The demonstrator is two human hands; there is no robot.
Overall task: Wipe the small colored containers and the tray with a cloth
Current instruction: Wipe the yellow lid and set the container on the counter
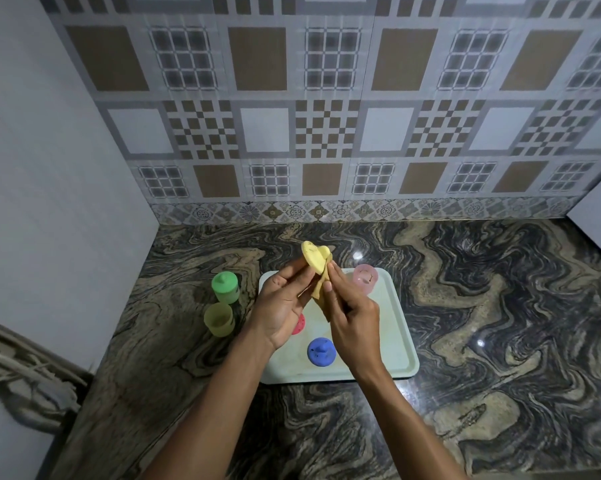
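Observation:
Above the white tray, my left hand holds a round yellow lid up by its edge. My right hand pinches a yellowish cloth against the lid. On the tray stand an open pink container at the far right, a blue lidded container near the front, and a red lid partly hidden behind my left wrist. Left of the tray, on the counter, stand a green lidded container and an open yellow-green container.
The marbled dark stone counter runs to a patterned tile wall at the back. A plain white wall closes the left side. A worn ledge sits at the lower left.

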